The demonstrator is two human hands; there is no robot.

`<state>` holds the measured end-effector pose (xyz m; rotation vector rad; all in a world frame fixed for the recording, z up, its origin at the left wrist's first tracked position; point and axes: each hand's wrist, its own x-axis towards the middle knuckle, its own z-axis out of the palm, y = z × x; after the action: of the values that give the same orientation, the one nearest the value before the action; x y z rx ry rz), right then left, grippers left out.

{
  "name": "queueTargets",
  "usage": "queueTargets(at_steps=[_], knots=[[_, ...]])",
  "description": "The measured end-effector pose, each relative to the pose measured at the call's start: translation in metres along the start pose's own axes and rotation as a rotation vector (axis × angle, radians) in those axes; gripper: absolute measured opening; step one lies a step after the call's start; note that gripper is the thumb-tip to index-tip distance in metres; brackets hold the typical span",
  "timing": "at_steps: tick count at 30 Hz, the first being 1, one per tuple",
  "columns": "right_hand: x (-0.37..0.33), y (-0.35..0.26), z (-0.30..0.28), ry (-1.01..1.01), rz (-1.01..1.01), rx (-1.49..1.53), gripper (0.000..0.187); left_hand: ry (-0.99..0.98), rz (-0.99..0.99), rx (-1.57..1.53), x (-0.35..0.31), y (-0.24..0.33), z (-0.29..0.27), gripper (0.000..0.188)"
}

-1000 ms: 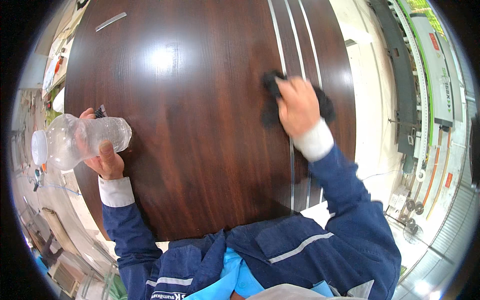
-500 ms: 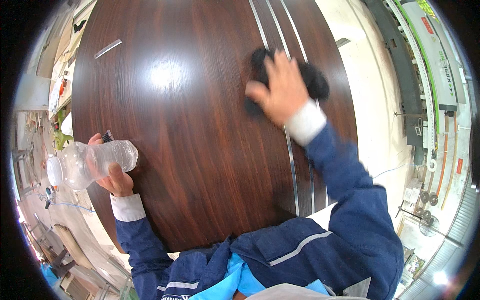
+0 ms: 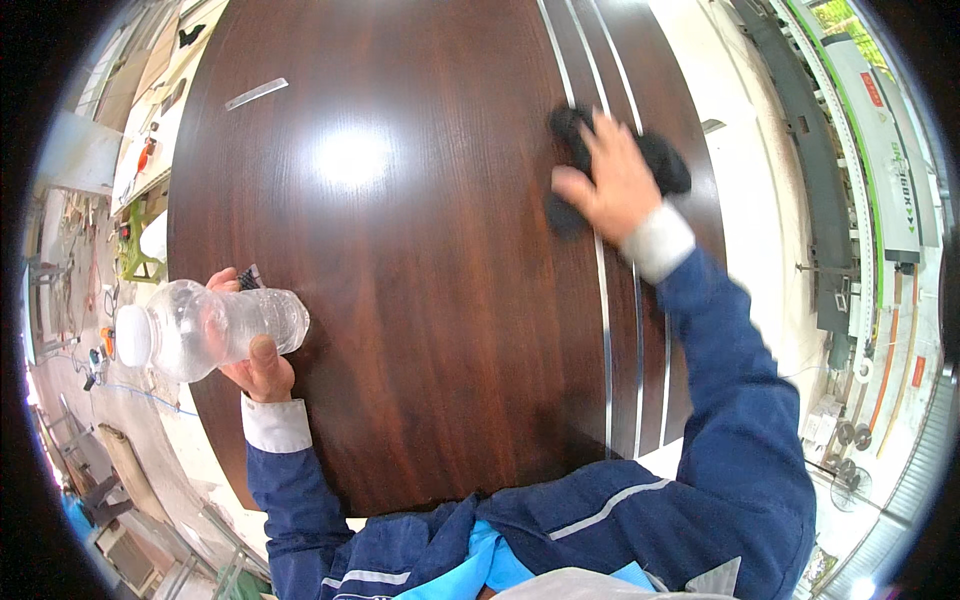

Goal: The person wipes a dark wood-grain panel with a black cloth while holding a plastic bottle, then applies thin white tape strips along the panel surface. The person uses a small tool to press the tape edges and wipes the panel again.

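Observation:
My left hand [image 3: 264,372] is wrapped around a clear plastic bottle [image 3: 185,330], which lies tilted on its side with its white cap toward the left. A small dark item [image 3: 249,279] shows beside the fingertips, too little of it visible to name. On the right, my right hand [image 3: 618,185] lies flat with spread fingers on a black cloth [image 3: 665,163], slightly blurred. The cloth rests on a glossy dark brown wood-grain panel [image 3: 430,300], over its silvery inlaid strips [image 3: 606,330].
A short clear-and-white strip [image 3: 257,93] lies on the panel's far left. Beyond the right edge runs a pale surface [image 3: 745,210], then a long machine beam [image 3: 880,150] with a green edge. A green stool [image 3: 138,255] stands at the left.
The whole view has shifted, so panel, bottle and both hands appear farther right. My right hand and the cloth stay over the strips, blurred by motion. The bottle is still held in my left hand.

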<state>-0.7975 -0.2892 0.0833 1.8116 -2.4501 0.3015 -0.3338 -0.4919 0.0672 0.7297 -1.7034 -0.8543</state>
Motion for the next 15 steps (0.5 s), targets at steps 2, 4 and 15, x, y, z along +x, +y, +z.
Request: queueTargets(at_steps=[2,4,15], knots=[[0.086,0.022,0.017,-0.009,0.115,-0.07,0.105,0.003,0.007,-0.006,0.001,0.0,0.0,0.088],[0.163,0.013,0.028,0.046,0.186,-0.178,0.1,0.024,-0.003,-0.011,0.001,0.0,-0.001,0.09],[0.025,-0.164,-0.027,-0.115,-0.486,0.291,0.071,0.038,0.005,-0.056,0.006,-0.013,-0.004,0.088]])
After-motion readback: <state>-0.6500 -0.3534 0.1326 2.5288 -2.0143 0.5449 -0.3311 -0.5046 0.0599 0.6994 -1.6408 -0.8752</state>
